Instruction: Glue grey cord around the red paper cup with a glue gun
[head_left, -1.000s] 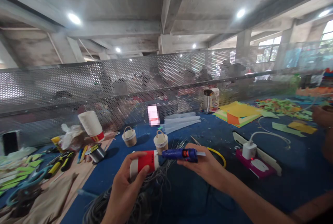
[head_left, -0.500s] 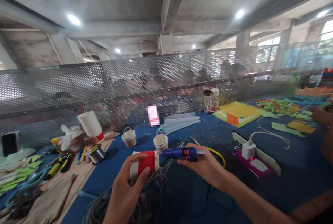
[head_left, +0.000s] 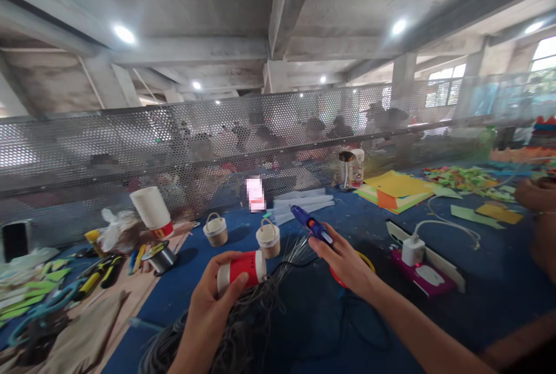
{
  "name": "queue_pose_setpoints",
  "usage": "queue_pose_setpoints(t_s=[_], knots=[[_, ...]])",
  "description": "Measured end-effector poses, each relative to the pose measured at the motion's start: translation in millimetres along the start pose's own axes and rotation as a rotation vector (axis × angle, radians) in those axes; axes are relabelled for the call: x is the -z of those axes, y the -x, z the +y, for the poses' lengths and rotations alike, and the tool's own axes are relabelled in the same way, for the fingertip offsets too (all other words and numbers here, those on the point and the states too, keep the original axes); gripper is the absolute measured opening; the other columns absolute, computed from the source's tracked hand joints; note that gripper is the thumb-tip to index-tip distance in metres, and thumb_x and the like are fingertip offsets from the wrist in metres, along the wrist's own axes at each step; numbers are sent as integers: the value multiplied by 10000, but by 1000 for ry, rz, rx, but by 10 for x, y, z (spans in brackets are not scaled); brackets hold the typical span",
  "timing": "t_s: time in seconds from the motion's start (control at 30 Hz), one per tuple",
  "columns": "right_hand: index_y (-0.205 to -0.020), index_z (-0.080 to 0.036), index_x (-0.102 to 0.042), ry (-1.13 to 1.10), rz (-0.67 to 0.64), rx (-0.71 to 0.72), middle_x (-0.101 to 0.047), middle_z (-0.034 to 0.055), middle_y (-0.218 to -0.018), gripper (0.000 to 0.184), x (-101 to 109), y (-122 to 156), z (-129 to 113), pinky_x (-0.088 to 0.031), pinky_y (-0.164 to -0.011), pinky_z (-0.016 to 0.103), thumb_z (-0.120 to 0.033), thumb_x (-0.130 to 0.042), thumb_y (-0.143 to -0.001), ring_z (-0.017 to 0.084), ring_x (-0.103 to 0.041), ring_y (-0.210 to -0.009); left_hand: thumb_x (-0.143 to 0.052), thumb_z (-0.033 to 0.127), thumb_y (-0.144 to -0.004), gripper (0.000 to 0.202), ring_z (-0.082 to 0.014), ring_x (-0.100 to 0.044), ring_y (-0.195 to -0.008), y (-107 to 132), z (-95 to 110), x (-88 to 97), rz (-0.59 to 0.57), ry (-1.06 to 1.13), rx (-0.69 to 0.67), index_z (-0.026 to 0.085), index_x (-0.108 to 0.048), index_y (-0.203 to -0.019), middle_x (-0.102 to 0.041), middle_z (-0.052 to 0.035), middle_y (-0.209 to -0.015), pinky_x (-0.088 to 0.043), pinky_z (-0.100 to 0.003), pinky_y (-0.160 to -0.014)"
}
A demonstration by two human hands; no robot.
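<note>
My left hand (head_left: 208,304) is closed round a red and white paper cup (head_left: 241,268), held on its side low in the middle. My right hand (head_left: 345,261) grips a blue hot glue gun (head_left: 311,225), its nozzle pointing up and to the left, away from the cup. Two small woven baskets (head_left: 216,228) (head_left: 269,238) stand on the blue table cover (head_left: 486,281) just beyond the cup. A tangle of grey cord (head_left: 243,327) lies under my left hand.
A stack of white cups (head_left: 152,209), pliers (head_left: 99,270) and a tape roll (head_left: 161,255) lie at the left. A power strip with a charger (head_left: 414,246) sits right of my hand. Coloured paper (head_left: 397,187) lies behind, and a perforated metal screen (head_left: 130,148) closes the back. Another person's hand (head_left: 536,194) is at far right.
My right hand has drawn the glue gun away from the cup's rim and swung it up and back, nozzle now pointing away. The cup has stayed almost still.
</note>
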State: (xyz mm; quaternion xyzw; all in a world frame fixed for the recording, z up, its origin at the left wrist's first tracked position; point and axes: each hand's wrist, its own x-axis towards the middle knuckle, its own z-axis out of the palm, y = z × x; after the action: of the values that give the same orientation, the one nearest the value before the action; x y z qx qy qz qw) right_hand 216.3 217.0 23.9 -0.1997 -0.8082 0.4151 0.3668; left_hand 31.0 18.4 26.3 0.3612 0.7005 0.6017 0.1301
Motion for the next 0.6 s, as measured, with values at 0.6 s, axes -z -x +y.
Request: queue_pose_setpoints(t_s=[0.6], knots=[[-1432, -130, -468, 1034, -43, -201, -587, 210, -1203, 456, -105, -142, 557, -437, -876, 415, -144, -447, -977, 332, -574, -1088, -745, 462, -778, 505, -136, -585, -696, 24, -23, -64, -21, 247, 113, 220, -549, -1175, -692, 38, -791, -446, -211, -651]])
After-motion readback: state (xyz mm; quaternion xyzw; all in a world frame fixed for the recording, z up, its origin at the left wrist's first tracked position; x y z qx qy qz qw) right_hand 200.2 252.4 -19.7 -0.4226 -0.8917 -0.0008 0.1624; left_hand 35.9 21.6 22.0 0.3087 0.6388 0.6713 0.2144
